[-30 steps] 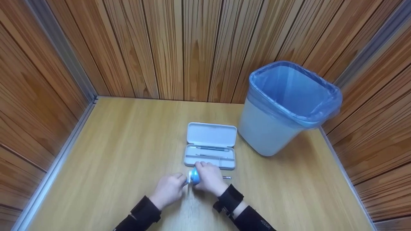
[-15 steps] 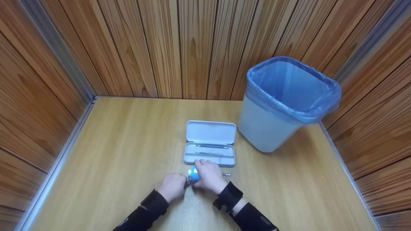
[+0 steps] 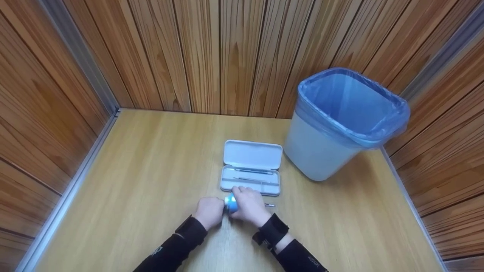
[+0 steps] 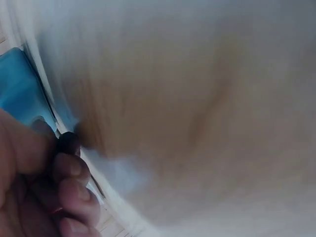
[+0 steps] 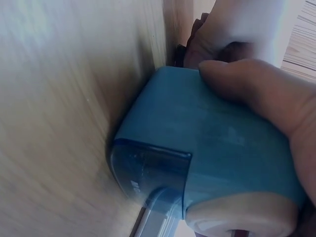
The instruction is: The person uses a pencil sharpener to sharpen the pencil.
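A blue hand-crank pencil sharpener (image 3: 230, 203) lies on the table in front of the open case. My right hand (image 3: 250, 206) grips its body from above, thumb along the near side. In the right wrist view the sharpener (image 5: 207, 133) shows a see-through shavings drawer (image 5: 153, 173) and a pale round front. A pencil end (image 3: 269, 205) juts out to the right past my right hand. My left hand (image 3: 210, 212) is curled at the sharpener's left end. In the left wrist view its fingers hold a small dark crank knob (image 4: 69, 142); the crank arm is mostly hidden.
Behind my hands a white pencil case (image 3: 252, 155) stands open, with two slim pencil-like things (image 3: 254, 172) inside. A pale bin (image 3: 321, 151) with a blue liner (image 3: 351, 105) stands at the back right. Wood-panelled walls (image 3: 204, 56) enclose the table (image 3: 151, 170).
My left hand has circled at the sharpener's left end, its wrist turning and coming closer to the body. My right hand keeps its grip in place. The view shifts slightly.
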